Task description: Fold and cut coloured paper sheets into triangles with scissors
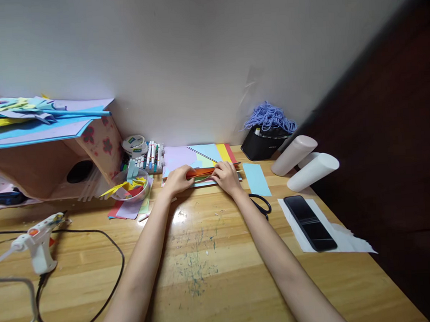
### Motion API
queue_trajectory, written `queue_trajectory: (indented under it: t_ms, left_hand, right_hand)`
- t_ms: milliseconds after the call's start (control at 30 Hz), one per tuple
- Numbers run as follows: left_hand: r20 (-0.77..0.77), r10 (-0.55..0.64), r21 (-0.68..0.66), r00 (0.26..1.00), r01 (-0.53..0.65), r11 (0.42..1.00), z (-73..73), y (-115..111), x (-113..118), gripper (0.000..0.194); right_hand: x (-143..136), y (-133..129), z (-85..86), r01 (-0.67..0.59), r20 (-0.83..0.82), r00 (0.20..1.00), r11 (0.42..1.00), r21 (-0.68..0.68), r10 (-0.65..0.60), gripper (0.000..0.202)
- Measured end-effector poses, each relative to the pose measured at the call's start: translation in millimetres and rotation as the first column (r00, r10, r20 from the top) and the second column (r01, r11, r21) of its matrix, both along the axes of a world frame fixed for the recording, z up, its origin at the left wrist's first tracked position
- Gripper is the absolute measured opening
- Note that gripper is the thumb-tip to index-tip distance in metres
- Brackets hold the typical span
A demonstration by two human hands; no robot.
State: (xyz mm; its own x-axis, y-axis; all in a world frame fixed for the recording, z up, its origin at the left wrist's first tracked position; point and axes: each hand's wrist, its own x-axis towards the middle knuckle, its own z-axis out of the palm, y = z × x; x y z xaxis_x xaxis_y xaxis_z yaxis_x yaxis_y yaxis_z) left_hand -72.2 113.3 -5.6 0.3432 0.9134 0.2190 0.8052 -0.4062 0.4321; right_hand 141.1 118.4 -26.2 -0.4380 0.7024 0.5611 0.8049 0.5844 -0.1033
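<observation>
On the near left of the table [222,300], a black cord [111,286] loops out from the glue gun [39,243]. Toward the right, the phone [309,222] lies on white tissue [345,240]. Farther in, the scissors [266,205] lie partly hidden by the right arm. Beyond, at the centre, the left hand [180,179] and right hand [227,177] both pinch the orange paper [201,172], over the near part of the coloured sheets [203,154]. The blue card [256,179] is just right of them; the bowl [129,185] of scraps is left, near the box [108,147]. At the far side are markers [152,156], left, and blue yarn [270,117] atop the black bin [259,145], right.
</observation>
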Motion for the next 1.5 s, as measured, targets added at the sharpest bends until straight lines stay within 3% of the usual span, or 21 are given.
queue_trajectory:
  t_ms: [267,433,500,600,767,833,933,1000,1067,1100,1133,1200,1233,1333,1433,1500]
  left_hand:
    - [0.01,0.063,0.039,0.998,-0.063,0.997,-8.7,3,10,0.019]
    - [0.003,0.034,0.027,0.999,-0.034,0.999,-5.5,15,10,0.022]
    - [0.008,0.018,0.024,1.0,-0.018,1.0,-0.5,21,7,0.022]
    - [0.021,-0.014,0.016,1.0,0.013,1.0,7.3,29,2,0.021]
    - [0.043,-0.09,-0.021,0.995,0.091,0.996,15.3,27,5,0.02]
    - [0.053,-0.146,-0.043,0.988,0.148,0.988,20.0,17,6,0.02]
    - [0.089,-0.207,-0.056,0.974,0.212,0.976,29.5,-16,1,0.025]
    - [0.187,-0.075,-0.056,0.979,0.087,0.995,34.4,-48,-9,0.031]
    - [0.252,0.199,-0.152,0.947,-0.164,0.975,35.8,-86,-22,0.038]
    - [0.275,0.309,-0.257,0.91,-0.24,0.936,34.9,-105,-29,0.042]
    - [0.316,0.366,-0.408,0.876,-0.223,0.885,33.2,-123,-36,0.046]
    - [0.394,0.495,-0.698,0.775,-0.098,0.709,27.6,-153,-45,0.053]
    - [0.417,0.56,-0.759,0.716,-0.065,0.648,24.3,-163,-47,0.053]
    - [0.474,0.654,-0.829,0.589,0.049,0.557,15.1,-178,-44,0.052]
    - [0.506,0.64,-0.801,0.579,0.04,0.597,10.4,-175,-28,0.049]
    - [0.533,0.577,-0.78,0.619,0.095,0.618,9.0,-171,-18,0.045]
  right_hand:
    - [-3,-2,-0.4,-0.059,0.129,0.99,0.996,0.063,0.051,0.008]
    - [-10,-2,0.6,-0.075,0.156,0.986,0.992,0.104,0.058,0.022]
    - [-9,-5,12.2,-0.087,0.15,0.986,0.989,0.123,0.068,0.023]
    - [3,-24,42.8,-0.17,0.178,0.974,0.974,0.15,0.142,0.025]
    - [39,-99,92.0,-0.292,0.155,0.952,0.934,0.204,0.264,0.022]
    - [50,-133,94.6,-0.321,0.167,0.942,0.93,0.18,0.292,0.022]
    - [56,-172,75.5,-0.327,0.156,0.938,0.94,0.096,0.31,0.025]
    - [56,-187,54.3,-0.293,0.104,0.951,0.956,0.017,0.29,0.024]
    - [55,-196,34.5,-0.276,0.047,0.959,0.96,-0.051,0.279,0.025]
    - [54,-199,26.7,-0.268,0.019,0.963,0.96,-0.086,0.27,0.026]
    - [53,-201,20.8,-0.267,-0.004,0.963,0.957,-0.114,0.269,0.028]
    - [53,-205,14.2,-0.271,-0.045,0.963,0.951,-0.149,0.267,0.033]
    - [53,-206,13.1,-0.276,-0.066,0.961,0.949,-0.15,0.269,0.035]
    - [55,-210,14.8,-0.29,-0.129,0.953,0.951,-0.109,0.275,0.04]
    - [55,-213,19.9,-0.291,-0.173,0.945,0.955,-0.062,0.277,0.042]
    - [54,-215,23.6,-0.315,-0.166,0.939,0.947,-0.066,0.301,0.042]
